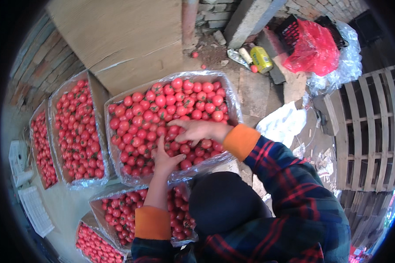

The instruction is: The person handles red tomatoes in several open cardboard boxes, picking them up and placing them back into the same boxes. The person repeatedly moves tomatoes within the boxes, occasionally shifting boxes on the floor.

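Loose red tomatoes, some with green stems, fill a large plastic-lined cardboard box in front of me. My left hand rests among them near the box's front side. Its fingers are spread and its thumb points right, with no tomato clearly held. From the right, my right hand reaches palm down over the middle of the same box, just beyond the left. Its fingers are apart, touching tomatoes; the palm side is hidden, so a grip cannot be made out.
More lined tomato boxes stand left and below. A cardboard sheet leans behind. A dark rounded shape covers the lower middle. Right are a yellow bottle, red plastic bag, white sack and wooden pallet.
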The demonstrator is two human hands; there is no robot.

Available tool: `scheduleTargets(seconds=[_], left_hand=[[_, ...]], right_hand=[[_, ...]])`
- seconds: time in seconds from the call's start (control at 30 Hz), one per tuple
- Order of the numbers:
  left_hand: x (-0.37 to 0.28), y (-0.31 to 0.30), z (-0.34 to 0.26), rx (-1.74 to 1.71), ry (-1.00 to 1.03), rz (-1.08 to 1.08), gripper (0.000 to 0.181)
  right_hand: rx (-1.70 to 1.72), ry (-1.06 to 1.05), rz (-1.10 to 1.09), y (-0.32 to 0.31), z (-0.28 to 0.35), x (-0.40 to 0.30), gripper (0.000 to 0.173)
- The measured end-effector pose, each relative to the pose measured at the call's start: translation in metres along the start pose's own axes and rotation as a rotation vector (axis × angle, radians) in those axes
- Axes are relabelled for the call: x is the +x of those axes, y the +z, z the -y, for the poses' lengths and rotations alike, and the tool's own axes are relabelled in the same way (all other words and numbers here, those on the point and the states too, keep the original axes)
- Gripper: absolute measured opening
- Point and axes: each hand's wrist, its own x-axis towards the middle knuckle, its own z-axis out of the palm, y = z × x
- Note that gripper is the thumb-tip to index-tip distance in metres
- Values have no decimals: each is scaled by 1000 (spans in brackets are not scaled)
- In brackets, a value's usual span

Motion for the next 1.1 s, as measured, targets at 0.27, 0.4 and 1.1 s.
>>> scheduleTargets(seconds=[0.27,0.4,1.1], left_hand=[[-9,-3,-2,57,-27,90,117],[-6,-2,-3,10,-53,93,121],[-44,-28,10,-1704,-26,73,57]], right_hand=[[175,110,-4,1,4,8,68],[291,104,-36,2,-6,12,60],[-715,-796,-344,99,28,-11,50]])
